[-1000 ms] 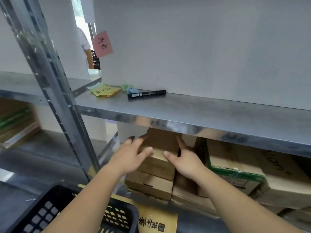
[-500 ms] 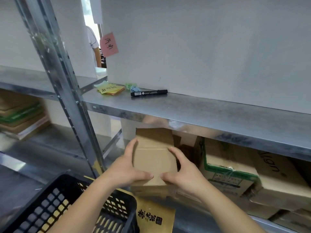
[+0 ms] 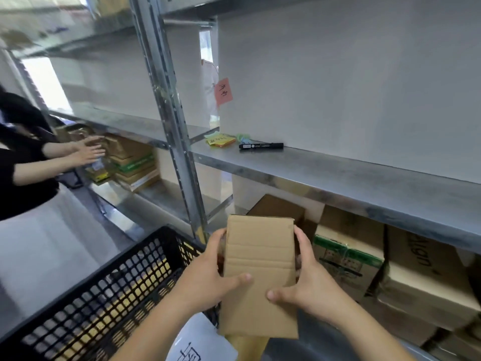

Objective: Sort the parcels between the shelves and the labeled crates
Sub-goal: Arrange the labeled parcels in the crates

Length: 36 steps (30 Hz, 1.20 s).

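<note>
Holding the cardboard parcel (image 3: 260, 274) clear of the lower shelf (image 3: 171, 196) now; a second ago it sat on the stack. My left hand (image 3: 208, 280) and right hand (image 3: 309, 285) clamp its sides beside the black crate (image 3: 104, 290). Crate drop likely next.

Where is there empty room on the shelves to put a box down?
The metal shelf is bare to the right of the black marker. Its left corner holds sticky notes. The shelf below is crowded with cardboard boxes.
</note>
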Each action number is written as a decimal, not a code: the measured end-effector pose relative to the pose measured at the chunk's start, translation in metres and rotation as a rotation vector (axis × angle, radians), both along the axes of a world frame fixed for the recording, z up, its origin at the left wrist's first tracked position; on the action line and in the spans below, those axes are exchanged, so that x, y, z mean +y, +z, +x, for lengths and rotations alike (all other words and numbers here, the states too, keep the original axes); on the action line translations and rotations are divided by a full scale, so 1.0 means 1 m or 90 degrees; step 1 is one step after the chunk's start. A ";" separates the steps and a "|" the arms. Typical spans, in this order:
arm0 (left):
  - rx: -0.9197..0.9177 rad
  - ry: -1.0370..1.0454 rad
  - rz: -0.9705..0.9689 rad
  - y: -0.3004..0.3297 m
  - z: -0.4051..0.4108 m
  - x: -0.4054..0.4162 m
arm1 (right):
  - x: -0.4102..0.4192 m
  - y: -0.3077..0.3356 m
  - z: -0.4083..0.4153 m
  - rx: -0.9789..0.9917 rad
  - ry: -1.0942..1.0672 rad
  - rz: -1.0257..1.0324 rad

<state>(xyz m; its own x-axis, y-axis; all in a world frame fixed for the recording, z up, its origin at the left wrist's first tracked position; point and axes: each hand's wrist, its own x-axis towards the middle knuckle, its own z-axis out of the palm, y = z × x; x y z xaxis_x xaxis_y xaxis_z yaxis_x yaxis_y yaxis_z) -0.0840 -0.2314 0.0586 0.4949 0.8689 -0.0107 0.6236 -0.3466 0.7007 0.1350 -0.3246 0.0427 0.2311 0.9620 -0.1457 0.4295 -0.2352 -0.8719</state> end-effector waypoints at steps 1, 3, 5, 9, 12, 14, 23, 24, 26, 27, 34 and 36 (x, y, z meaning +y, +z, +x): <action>0.006 0.024 -0.007 0.002 -0.002 -0.015 | -0.010 0.000 0.000 0.015 0.005 0.014; 0.018 0.074 -0.001 0.005 -0.005 -0.043 | -0.028 0.002 -0.001 0.012 0.023 0.041; 0.032 0.110 0.013 0.011 -0.008 -0.070 | -0.044 0.004 -0.003 -0.008 0.044 0.063; 0.073 0.122 0.088 0.027 -0.014 -0.118 | -0.072 0.009 -0.001 -0.011 0.086 0.112; -0.025 0.123 0.065 0.034 -0.025 -0.147 | -0.089 0.020 -0.003 0.056 0.131 0.149; -0.113 0.117 0.059 0.039 -0.030 -0.162 | -0.094 0.028 -0.008 0.107 0.118 0.171; -0.165 0.221 0.051 0.043 -0.081 -0.200 | -0.095 0.039 -0.039 0.058 0.258 0.155; -0.138 0.208 0.055 0.042 -0.087 -0.205 | -0.093 0.038 -0.046 0.043 0.292 0.148; -0.113 0.191 0.077 0.037 -0.098 -0.213 | -0.091 0.033 -0.064 0.012 0.339 0.150; -0.105 0.190 0.096 0.034 -0.104 -0.215 | -0.089 0.029 -0.073 -0.004 0.350 0.157; -0.041 0.254 0.170 0.015 -0.150 -0.230 | -0.084 0.013 -0.132 -0.108 0.401 0.225; -0.031 0.284 0.179 0.017 -0.167 -0.231 | -0.083 0.018 -0.155 -0.135 0.431 0.226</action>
